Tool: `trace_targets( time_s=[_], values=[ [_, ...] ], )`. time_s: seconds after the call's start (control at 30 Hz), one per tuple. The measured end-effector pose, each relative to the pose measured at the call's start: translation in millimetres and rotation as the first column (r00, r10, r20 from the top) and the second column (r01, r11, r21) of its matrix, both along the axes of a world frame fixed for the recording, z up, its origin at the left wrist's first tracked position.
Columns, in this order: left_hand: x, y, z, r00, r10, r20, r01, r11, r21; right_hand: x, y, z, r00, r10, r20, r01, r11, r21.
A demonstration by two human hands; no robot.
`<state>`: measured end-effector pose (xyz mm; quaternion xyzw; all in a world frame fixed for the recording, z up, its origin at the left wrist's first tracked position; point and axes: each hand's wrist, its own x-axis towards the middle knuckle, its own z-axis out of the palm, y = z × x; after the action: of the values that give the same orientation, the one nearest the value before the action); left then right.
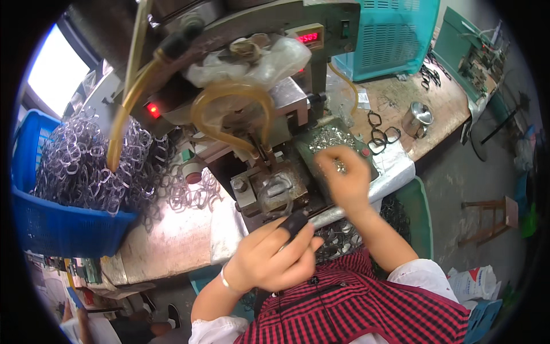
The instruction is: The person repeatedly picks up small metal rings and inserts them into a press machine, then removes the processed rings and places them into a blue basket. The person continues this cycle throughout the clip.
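Observation:
My left hand (275, 255) is closed around a black handle (293, 223), just in front of the press. A rounded metal frame piece (276, 194) lies on the press's fixture block (295, 186), below the tool head, close to the handle's tip. Whether the handle and the frame piece are joined I cannot tell. My right hand (346, 178) is over a dark tray (312, 155) of small shiny metal parts (331, 137), its fingers bent together at the parts. What those fingertips hold, if anything, is too small to make out.
A blue basket (74, 229) heaped with metal frame pieces (86, 160) stands left; more lie loose on the bench (154, 249). Yellowish hoses (229, 89) hang before the press. Right are dark frame pieces (378, 137), a metal cup (417, 117) and a teal crate (384, 43).

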<state>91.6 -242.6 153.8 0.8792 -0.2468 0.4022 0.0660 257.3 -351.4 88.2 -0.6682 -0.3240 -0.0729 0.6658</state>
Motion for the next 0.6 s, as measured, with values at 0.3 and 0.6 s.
trace_targets(
  time_s=[0.3, 0.6],
  values=[
    [8.7, -5.2, -13.2, 0.999, 0.012, -0.036, -0.011, 1.000, 0.014, 50.7, -13.7, -50.7, 0.880, 0.020, 0.475, 0.215, 0.874, -0.435],
    [-27.2, -6.8, -32.1, 0.998, 0.016, -0.064, -0.038, 0.937, -0.347, 72.7, -12.8, -68.0, 0.988, -0.116, 0.097, 0.142, 0.935, -0.326]
  ],
)
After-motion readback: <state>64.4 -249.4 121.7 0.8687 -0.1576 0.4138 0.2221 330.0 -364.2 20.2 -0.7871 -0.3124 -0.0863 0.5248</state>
